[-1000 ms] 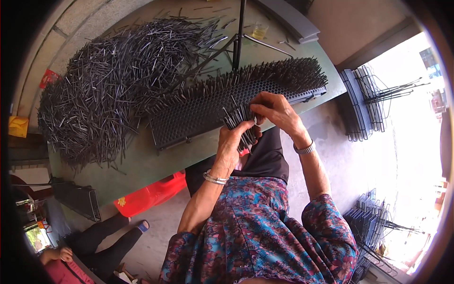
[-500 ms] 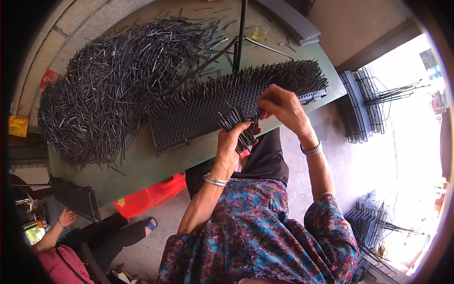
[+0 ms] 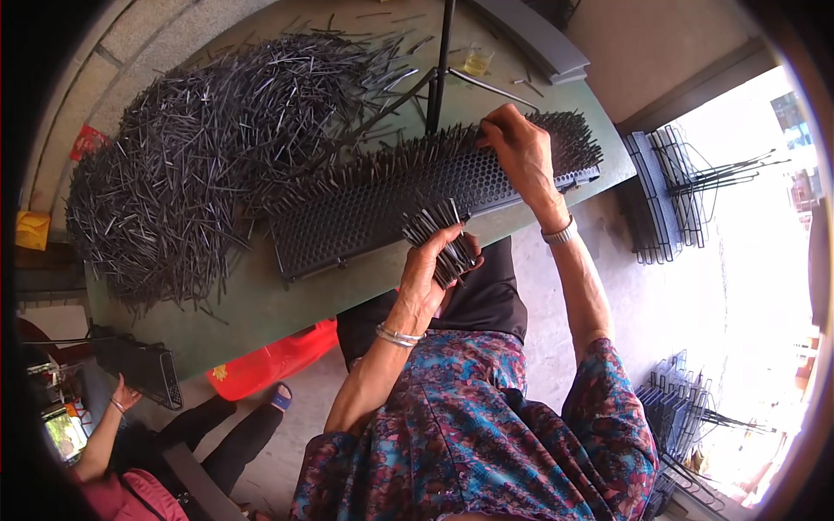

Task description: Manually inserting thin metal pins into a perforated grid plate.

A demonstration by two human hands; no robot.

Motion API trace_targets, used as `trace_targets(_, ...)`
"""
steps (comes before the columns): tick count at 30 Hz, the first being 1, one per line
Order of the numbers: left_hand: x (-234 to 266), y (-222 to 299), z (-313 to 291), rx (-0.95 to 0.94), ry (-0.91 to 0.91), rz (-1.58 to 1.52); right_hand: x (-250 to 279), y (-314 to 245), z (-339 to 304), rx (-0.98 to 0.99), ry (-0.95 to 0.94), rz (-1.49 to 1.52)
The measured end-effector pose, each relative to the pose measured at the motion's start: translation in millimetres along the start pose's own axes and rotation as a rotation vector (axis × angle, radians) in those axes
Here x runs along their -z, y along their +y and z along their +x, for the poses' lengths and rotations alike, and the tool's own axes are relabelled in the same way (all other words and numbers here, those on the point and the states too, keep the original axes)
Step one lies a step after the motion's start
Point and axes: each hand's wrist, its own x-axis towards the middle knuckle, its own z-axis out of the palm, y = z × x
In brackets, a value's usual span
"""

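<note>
My left hand [image 3: 426, 271] is closed round a bundle of thin dark sticks [image 3: 446, 259], their ends poking out on both sides of the fist. Over the long perforated black board [image 3: 365, 210], my right hand [image 3: 523, 154] pinches at the front edge of the rows of upright sticks [image 3: 565, 139]; the thin dark stick at its fingertips is hard to tell from those behind. Sticks stand in the board's far side and right end, while bare holes show along its near side. The bundle is in front of the board, near the table's edge.
A big heap of loose dark sticks [image 3: 174, 165] covers the left of the green table [image 3: 195, 334]. Behind the board stand a black pole [image 3: 445, 52] on legs and a glass of yellow liquid [image 3: 478, 61]. A red stool [image 3: 274, 358] and another person's hand [image 3: 126, 396] holding a board are lower left.
My right hand has moved from beside the bundle up and away to the standing sticks. The left hand keeps the bundle nearly in place. The other person at lower left has shifted slightly.
</note>
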Motion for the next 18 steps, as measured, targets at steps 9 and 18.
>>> trace_targets(9,-0.3,4.5,0.5,-0.037,0.04,0.138,1.8,1.3,4.5,0.047,-0.044,-0.042)
trace_targets(18,-1.1,6.2,0.2,-0.019,0.04,0.137,0.6,7.7,10.1,0.056,-0.112,-0.025)
